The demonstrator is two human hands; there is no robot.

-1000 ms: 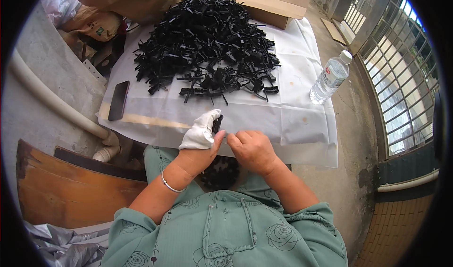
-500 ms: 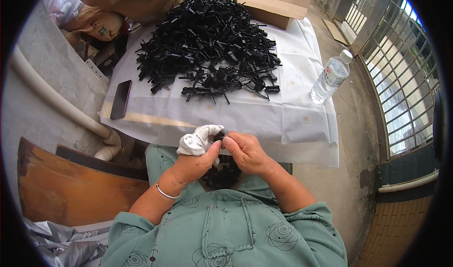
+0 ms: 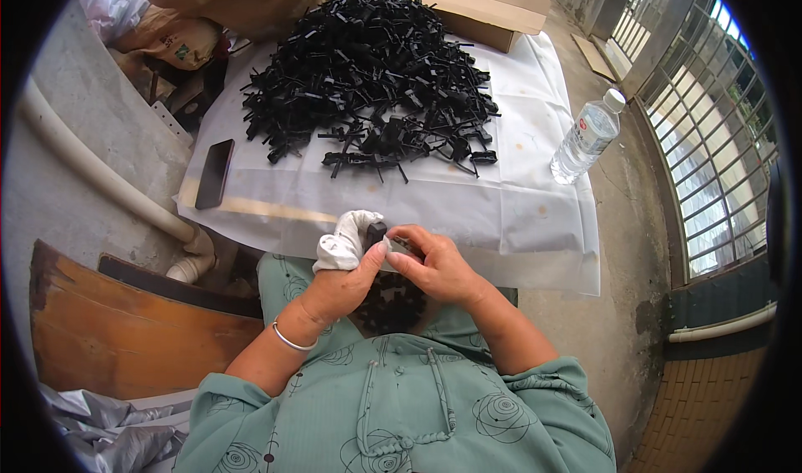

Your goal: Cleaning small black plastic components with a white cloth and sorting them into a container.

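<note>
Just over the near edge of the table, my left hand [image 3: 347, 264] is closed on a small black plastic part [image 3: 377, 234]. A white cloth or glove [image 3: 341, 246] covers its fingers, while the thumb is bare. My right hand [image 3: 434, 264] meets it from the right, its thumb and forefinger bent toward my left thumb tip. Whatever lies between those right fingertips is too small to make out. Beyond my hands, a large heap of similar black plastic parts [image 3: 368, 72], many with thin stems, covers the far middle of the table.
White sheeting [image 3: 535, 222] covers the table. A phone [image 3: 215, 175] lies at its left and a clear water bottle [image 3: 586, 139] stands at its right. An open cardboard box [image 3: 480, 13] is behind the heap. Dark small pieces [image 3: 391, 306] show below my hands, between my knees.
The black part has tilted up and shows more above my left thumb. My right fingers have loosened and spread slightly from their tight pinch. The heap is unchanged.
</note>
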